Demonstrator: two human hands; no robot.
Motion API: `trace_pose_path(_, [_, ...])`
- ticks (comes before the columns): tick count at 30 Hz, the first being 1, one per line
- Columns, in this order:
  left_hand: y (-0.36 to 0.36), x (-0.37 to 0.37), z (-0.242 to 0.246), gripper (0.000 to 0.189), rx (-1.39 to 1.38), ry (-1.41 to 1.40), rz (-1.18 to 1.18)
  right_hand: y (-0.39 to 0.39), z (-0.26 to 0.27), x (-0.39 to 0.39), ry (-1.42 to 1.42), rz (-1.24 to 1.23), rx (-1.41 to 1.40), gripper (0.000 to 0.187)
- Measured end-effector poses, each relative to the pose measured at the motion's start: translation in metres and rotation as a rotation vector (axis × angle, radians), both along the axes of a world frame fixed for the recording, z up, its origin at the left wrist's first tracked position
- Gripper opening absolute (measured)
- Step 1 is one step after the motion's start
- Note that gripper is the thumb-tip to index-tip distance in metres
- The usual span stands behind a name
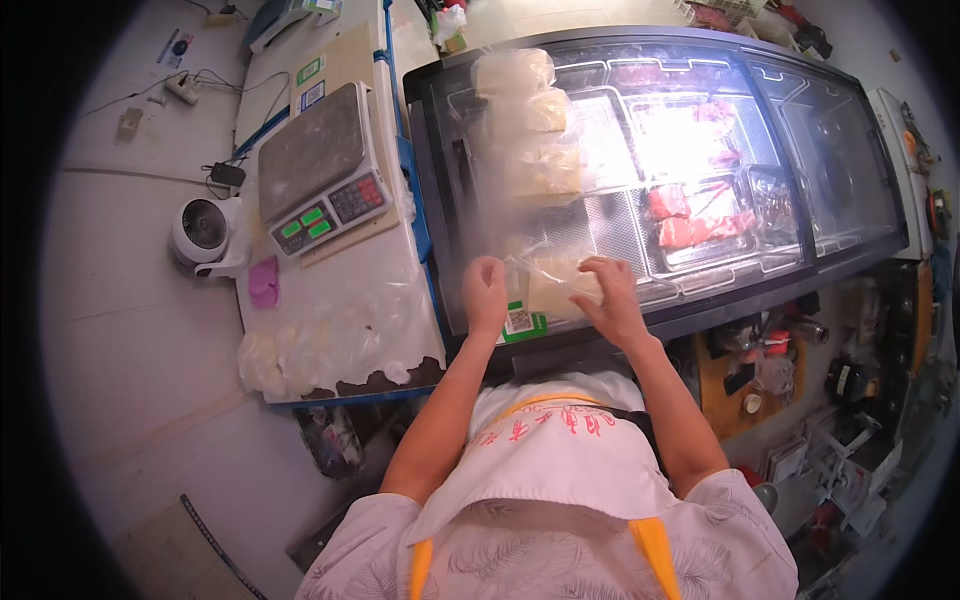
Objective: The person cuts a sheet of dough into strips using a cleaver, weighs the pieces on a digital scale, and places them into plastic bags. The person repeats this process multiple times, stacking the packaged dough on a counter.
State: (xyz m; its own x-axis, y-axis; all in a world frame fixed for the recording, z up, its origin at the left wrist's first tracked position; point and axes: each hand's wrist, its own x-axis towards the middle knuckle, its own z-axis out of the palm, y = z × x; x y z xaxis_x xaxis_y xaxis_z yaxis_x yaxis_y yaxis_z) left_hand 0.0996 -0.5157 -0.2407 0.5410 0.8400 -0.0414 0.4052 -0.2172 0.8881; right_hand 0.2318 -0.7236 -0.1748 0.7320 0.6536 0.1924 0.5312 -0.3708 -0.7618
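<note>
A pale yellowish block in a clear plastic bag (559, 285) lies on the glass top of a display freezer, near its front edge. My left hand (486, 294) is at the left side of the bag, its fingers curled at the gathered plastic; whether it grips the plastic is unclear. On the block's right side rests my right hand (611, 296), thumb and fingers spread around the corner. Farther back on the glass stand several similar bagged blocks in a row, the nearest one (551, 172) beyond a gap. A green card with a printed code (523, 322) lies beside the front block.
Left of the freezer, a white table holds a digital scale (315, 161) and crumpled clear plastic bags (337, 337). A small white fan (204, 225) stands by the table's left edge. Under the glass, red meat (697, 225) lies in trays. The freezer's dark frame (720, 307) runs along the front.
</note>
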Motion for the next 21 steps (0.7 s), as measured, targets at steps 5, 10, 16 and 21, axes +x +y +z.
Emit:
trace_pose_path(5, [-0.008, -0.046, -0.001, 0.013, 0.004, 0.100, -0.015, 0.025, -0.027, 0.015, -0.126, 0.318, -0.369, 0.024])
trace_pose_path(10, [-0.041, -0.114, 0.022, 0.007, -0.069, 0.122, 0.056, 0.045, -0.013, 0.034, -0.082, 0.336, -0.264, 0.013])
trace_pose_path(16, [0.000, -0.175, 0.086, 0.026, 0.699, 0.436, 0.334, 0.065, 0.009, 0.059, -0.147, 0.343, -0.229, 0.011])
trace_pose_path(21, [0.062, -0.189, 0.107, 0.024, 0.777, 0.652, 0.163, 0.090, -0.003, 0.066, -0.215, 0.299, -0.248, 0.013])
